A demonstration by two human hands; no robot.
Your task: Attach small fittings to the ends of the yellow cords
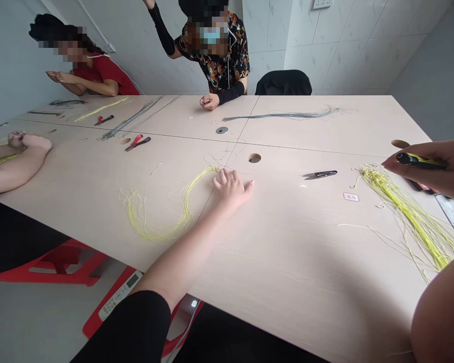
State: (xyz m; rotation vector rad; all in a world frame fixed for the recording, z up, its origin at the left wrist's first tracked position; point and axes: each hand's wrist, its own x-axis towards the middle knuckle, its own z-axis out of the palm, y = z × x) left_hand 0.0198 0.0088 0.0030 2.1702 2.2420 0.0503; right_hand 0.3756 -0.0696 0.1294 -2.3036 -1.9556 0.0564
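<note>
My left hand (232,189) lies on the table with its fingers spread, at the knotted end of a curved bundle of thin yellow cords (188,204). The fingertips touch or nearly touch that end; which, I cannot tell. At the right edge, my right hand (444,164) is closed around a slim black-and-yellow handle (418,160); the tool's working end is hidden. Below this hand lies a thicker yellow cord bundle (410,209), its loose strands fanning toward me. Black thread snips (325,174) lie between my hands, beside a small red-edged label (351,197).
Red-and-black cutters (138,143) and grey cord bundles (283,116) lie farther back. The table has round holes (254,158). A metal ruler (451,217) is at right. Two people sit opposite; another person's arms (26,161) rest at left. A remote (120,295) lies on a red stool.
</note>
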